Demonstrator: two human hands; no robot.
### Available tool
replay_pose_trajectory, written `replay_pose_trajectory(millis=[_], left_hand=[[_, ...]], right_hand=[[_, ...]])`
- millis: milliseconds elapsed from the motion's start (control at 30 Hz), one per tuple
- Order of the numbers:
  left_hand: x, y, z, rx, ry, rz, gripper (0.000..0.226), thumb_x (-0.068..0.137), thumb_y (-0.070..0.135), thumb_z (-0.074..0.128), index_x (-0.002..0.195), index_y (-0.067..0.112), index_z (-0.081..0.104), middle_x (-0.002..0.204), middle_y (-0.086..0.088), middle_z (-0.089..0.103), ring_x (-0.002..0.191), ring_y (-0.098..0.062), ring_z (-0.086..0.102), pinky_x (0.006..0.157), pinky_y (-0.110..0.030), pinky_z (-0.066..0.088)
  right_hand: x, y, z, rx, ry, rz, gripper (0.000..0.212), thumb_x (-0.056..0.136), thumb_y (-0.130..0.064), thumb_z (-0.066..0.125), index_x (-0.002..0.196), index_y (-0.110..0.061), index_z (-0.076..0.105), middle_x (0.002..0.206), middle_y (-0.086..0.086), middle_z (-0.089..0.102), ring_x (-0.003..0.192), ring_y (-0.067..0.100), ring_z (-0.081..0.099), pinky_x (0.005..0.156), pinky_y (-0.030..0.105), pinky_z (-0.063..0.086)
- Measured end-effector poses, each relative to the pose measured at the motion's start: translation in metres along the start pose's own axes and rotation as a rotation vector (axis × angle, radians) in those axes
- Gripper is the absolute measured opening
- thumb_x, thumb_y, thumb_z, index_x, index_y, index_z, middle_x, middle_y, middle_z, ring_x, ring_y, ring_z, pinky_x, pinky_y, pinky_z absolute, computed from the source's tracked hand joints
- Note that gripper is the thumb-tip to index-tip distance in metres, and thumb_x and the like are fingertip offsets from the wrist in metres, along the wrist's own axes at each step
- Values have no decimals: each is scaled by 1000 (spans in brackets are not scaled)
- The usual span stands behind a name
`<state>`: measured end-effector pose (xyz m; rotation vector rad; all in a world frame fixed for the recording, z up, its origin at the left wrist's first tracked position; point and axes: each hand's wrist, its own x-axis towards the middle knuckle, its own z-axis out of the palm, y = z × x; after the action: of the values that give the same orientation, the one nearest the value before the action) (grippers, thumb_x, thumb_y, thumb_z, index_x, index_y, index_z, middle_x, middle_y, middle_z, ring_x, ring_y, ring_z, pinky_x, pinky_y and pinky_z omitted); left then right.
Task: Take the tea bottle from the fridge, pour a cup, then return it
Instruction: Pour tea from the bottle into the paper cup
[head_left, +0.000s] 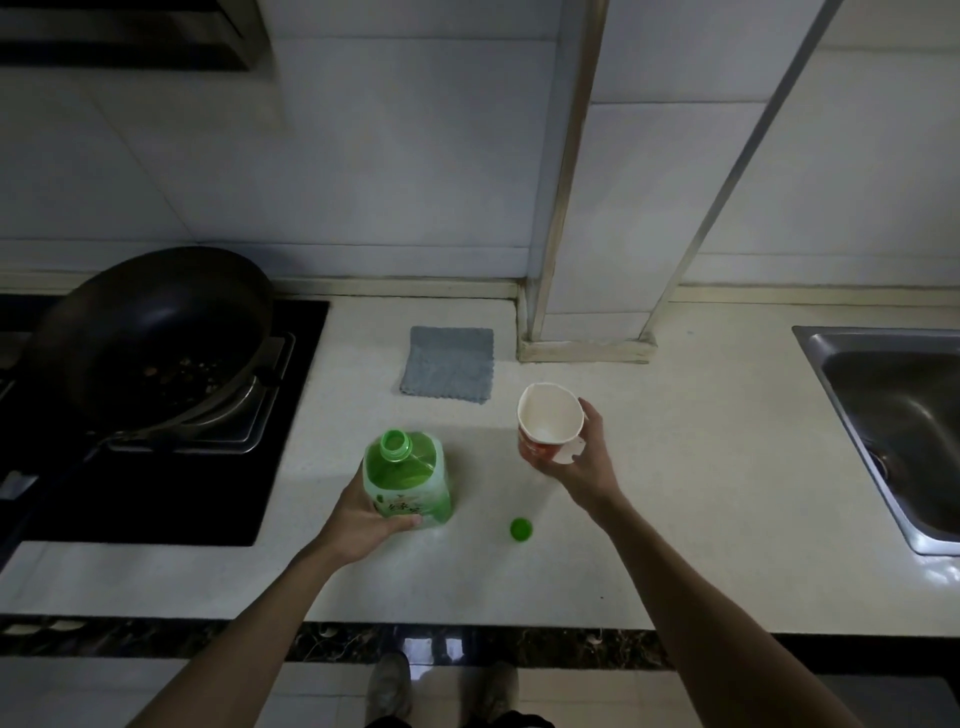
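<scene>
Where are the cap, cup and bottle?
cap (521, 530): head view, top face
cup (548, 418): head view, inner wall
bottle (408, 480): head view, green shoulder

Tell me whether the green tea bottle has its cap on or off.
Off. The tea bottle shows an open neck, and its green cap lies apart on the counter.

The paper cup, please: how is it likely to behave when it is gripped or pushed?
The paper cup is probably soft-walled: its rim looks squashed out of round in the right hand. It looks empty, so likely light and easy to tip if nudged.
</scene>
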<state>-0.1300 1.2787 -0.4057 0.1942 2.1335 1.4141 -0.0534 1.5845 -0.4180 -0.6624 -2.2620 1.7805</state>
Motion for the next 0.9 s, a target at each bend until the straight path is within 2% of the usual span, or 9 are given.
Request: replay_pose_trajectory(millis=[67,133,267,400,500,600,667,767,900], left_hand=[[0,-1,1,-18,7,-1,73,60,-2,88,122,11,53,108,-4,69,99,-11,68,74,-18,55],[0,0,1,-38,17,-2,75,58,1,89,123,13,53,109,-2,68,101,-13,67,76,-19,56],[-2,1,0,-66,24,6,88,47,22,95,124,14,53,110,-3,69,103,-14,67,81,-26,57],[-3,-1,4,-78,89,33,81,54,-4,90,125,8,53,112,-8,68,105,-21,67,80,-27,57],[-2,3,4,-97,116,69,84,51,-11,88,125,8,53,113,-10,67,106,-25,66,78,-29,58],[-1,22,1,-109,129,120,89,51,-13,87,128,16,52,115,-6,66,105,-18,66,79,-29,58],[2,40,-2,-104,140,160,87,51,-14,87,125,17,53,111,-2,67,100,-10,67,74,-22,57],[6,67,-13,-15,133,231,82,53,-10,88,118,25,52,101,16,66,93,4,65,70,-14,53],[10,89,-31,111,117,311,80,54,-4,90,116,29,51,104,15,65,97,-1,64,76,-15,52]], right_hand=[[0,-1,4,5,-10,-44,94,63,-23,90,137,-26,33,130,-12,46,119,8,49,92,18,44],[1,-1,7,26,-4,-49,92,64,-14,90,137,-23,35,131,-4,48,120,12,50,91,17,44],[2,-2,12,31,31,-27,81,66,-14,89,133,-21,43,127,1,55,116,18,54,98,35,49],[3,-2,12,-15,49,-53,73,67,-22,90,128,-25,50,121,-4,60,110,13,59,92,39,54],[0,-5,13,-38,32,-59,75,65,-30,90,129,-27,49,120,-7,60,110,11,59,90,39,56],[-4,-11,15,-36,36,-53,75,64,-29,91,127,-28,50,120,-8,59,109,11,59,88,35,56],[-7,-17,16,-25,38,-60,74,65,-25,91,126,-30,50,120,-9,59,109,10,59,85,29,56],[-11,-28,18,-13,34,-87,74,67,-22,90,129,-26,50,120,-8,59,109,8,59,80,21,53],[-13,-42,19,9,30,-129,70,69,-19,88,127,-24,50,119,-7,59,108,10,59,81,27,56]])
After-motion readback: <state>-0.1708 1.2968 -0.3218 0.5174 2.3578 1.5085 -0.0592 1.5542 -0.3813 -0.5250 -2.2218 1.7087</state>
